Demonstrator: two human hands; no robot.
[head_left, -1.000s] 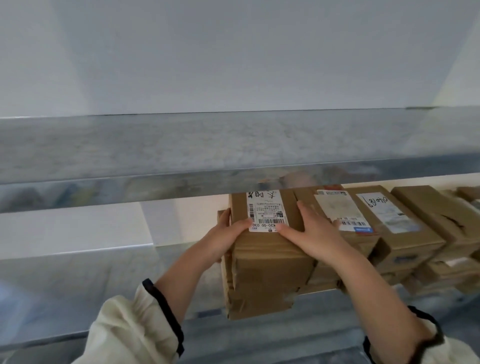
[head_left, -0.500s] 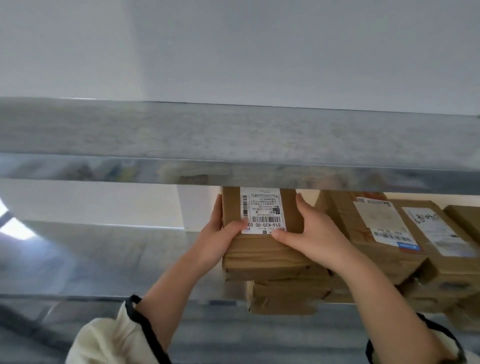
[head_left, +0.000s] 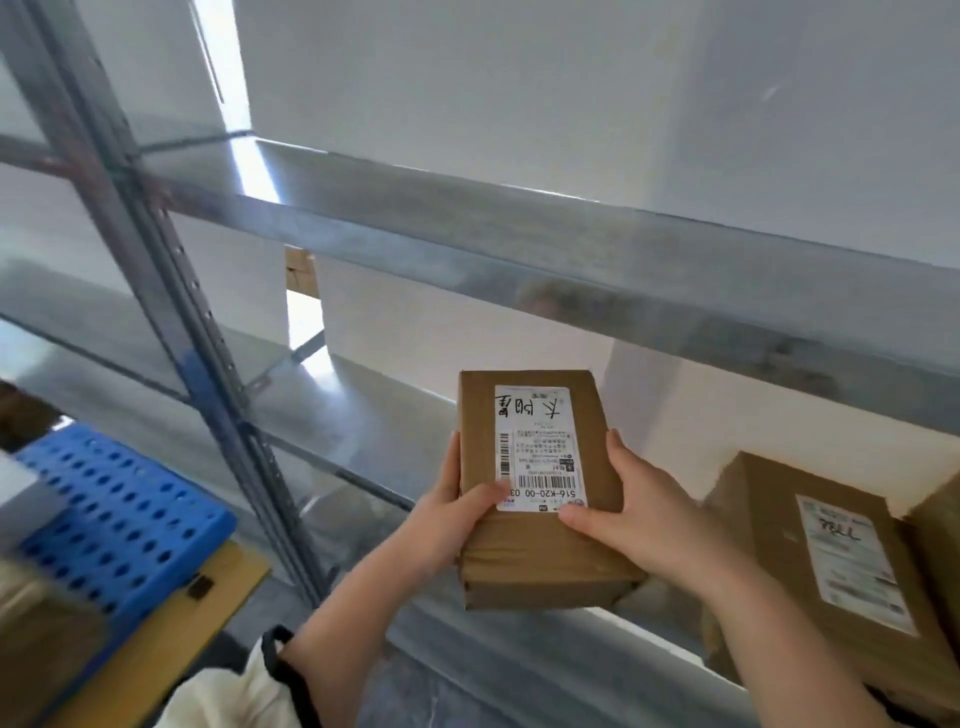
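Parcel (head_left: 535, 467) clasped by left grip (head_left: 447, 525), right grip (head_left: 644, 519), above steel shelf (head_left: 363, 410); white wall (head_left: 467, 78) behind; blue crate (head_left: 119, 519), perhaps, left.

Matt cardboard parcel (head_left: 540, 488), paper label (head_left: 537, 447); dull metal shelf (head_left: 623, 260).

You held the brown parcel (head_left: 537, 564) in front of the metal shelf (head_left: 623, 260) with both hands: your left hand (head_left: 447, 525) gripped its left edge, thumb lying on the white label (head_left: 537, 447), and your right hand (head_left: 644, 514) gripped the right edge, thumb just below that label. Another labelled box (head_left: 769, 519) sat on the rack to the right, apart from the parcel. A blue perforated crate (head_left: 119, 519) lay low on the left, past the upright post (head_left: 171, 249).
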